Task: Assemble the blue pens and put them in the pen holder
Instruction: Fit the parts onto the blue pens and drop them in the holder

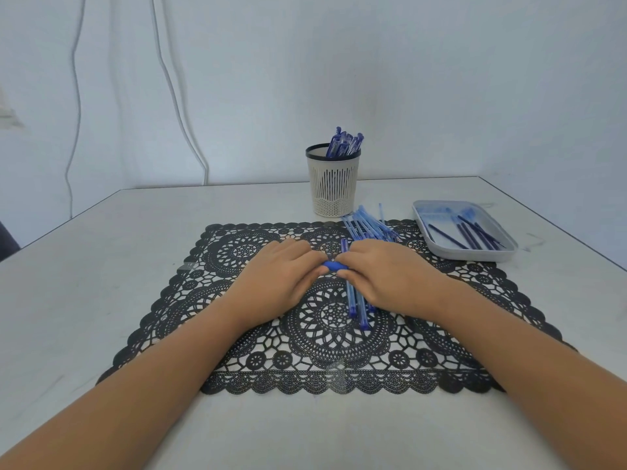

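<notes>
My left hand (281, 276) and my right hand (390, 273) meet at the middle of the black lace mat (237, 340). Between their fingertips they pinch a small blue pen piece (334, 265). Under my right hand several blue pens (356, 307) stick out toward me. A pile of clear blue pen barrels (368, 223) lies at the mat's far edge. Behind it stands the cream pen holder (334, 184) with several blue pens (344, 144) upright inside.
A grey tray (437, 242) at the right holds dark blue refills (475, 235) and some blue parts. The white table (84, 283) ends at a wall behind the holder. White cables hang on the wall at the left.
</notes>
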A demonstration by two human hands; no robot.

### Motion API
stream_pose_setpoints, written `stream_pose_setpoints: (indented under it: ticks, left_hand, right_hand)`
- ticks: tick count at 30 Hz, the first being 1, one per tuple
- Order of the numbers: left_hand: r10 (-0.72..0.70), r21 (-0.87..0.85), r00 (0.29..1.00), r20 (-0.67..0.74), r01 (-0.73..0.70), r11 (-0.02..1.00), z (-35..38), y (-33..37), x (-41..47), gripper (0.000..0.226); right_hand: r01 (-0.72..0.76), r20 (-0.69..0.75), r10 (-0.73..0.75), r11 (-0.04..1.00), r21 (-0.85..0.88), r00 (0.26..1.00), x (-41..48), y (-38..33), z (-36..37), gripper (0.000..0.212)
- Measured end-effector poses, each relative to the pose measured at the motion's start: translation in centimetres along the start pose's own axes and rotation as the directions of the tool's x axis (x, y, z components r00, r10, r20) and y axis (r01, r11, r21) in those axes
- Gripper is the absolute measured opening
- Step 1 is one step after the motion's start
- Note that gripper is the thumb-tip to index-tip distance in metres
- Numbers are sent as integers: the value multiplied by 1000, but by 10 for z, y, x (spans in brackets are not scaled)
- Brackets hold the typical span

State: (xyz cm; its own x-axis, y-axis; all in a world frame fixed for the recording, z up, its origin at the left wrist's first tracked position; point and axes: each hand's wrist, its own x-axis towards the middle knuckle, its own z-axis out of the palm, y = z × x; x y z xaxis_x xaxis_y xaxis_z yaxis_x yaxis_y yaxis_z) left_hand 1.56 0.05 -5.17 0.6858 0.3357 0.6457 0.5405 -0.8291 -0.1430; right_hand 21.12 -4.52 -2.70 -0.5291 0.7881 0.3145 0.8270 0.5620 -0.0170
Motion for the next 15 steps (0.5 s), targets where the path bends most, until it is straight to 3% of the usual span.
stream_pose_setpoints:
  ticks: [8,12,15]
  left_hand:
    - [-44,-33,999,29,44,998,-2,1,1,32]
    - [-59,-38,998,29,60,997,-2,-2,0,24]
    - [-64,-7,997,35,64,998,-2,0,0,22]
  right_hand:
    - [30,-77,-31,999,-11,997,0,-1,2,27]
    - [-4,-115,8,999,32,993,0,6,1,44]
    - [-43,-120,37,998,-45,992,-2,6,-1,54]
